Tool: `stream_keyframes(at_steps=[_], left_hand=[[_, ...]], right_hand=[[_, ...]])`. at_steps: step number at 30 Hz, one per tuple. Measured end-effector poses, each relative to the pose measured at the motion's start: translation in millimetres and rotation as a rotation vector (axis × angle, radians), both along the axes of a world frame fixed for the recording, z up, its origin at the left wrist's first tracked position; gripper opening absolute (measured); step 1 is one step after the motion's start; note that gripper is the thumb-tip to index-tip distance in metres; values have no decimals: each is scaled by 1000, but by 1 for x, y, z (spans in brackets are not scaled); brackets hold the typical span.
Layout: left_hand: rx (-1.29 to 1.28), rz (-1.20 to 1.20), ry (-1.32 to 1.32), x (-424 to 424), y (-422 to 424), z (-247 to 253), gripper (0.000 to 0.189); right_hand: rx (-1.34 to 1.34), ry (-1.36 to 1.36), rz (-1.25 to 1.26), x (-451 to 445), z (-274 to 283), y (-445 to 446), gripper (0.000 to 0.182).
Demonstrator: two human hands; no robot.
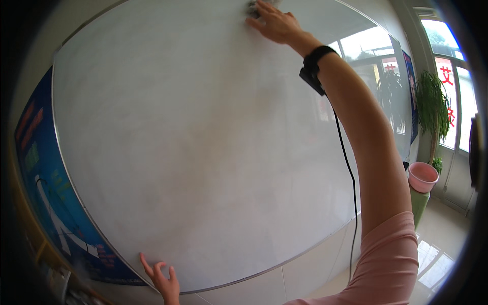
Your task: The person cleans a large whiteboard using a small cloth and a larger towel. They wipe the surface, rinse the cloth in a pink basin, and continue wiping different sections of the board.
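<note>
A large whiteboard in a thin metal frame fills most of the view, with faint greyish smears on its surface. High on it, my right hand presses a crumpled dark grey cloth against the board; the top of the cloth is cut off by the picture's edge. A black strap with a small box is around my right wrist, and a black cable hangs from it. At the lower left corner of the board is my left hand, empty, its fingers spread and the fingertips at or close to the surface.
A blue poster hangs left of the board. On the right, a pink basin rests on a green stand near a leafy potted plant. Behind it stands a glass door bearing red writing. Wall tiles run below the board.
</note>
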State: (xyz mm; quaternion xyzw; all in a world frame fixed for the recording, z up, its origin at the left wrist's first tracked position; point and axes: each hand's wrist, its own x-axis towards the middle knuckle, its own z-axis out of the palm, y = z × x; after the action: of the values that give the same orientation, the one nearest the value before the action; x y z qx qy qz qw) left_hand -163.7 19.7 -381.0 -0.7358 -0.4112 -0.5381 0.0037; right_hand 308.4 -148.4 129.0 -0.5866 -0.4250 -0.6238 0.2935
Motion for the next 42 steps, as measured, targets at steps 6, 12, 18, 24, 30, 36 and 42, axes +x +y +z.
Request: stream_keyframes(at_steps=[6,12,18,24,30,36,42], left_hand=[[-66,-52,-60,3,-2,2,28],[30,-22,-3,-2,1,2,26],[-65,-75,62,-12,-1,6,29],[-109,-52,123,-29,-9,13,31],[-35,-112,133,-22,-3,13,32],[-34,-44,123,-19,-11,18,33],[-103,-69,112,-11,-14,22,34]], right_hand=[[18,71,71,-50,-6,25,72],[-39,-283,297,-187,-66,116,75],[-106,-354,305,-213,-69,142,68],[197,-142,393,-87,-59,86,54],[344,166,19,27,-37,2,62],[130,-5,210,-94,-32,74,68],[-116,-251,194,-211,-45,125,73]])
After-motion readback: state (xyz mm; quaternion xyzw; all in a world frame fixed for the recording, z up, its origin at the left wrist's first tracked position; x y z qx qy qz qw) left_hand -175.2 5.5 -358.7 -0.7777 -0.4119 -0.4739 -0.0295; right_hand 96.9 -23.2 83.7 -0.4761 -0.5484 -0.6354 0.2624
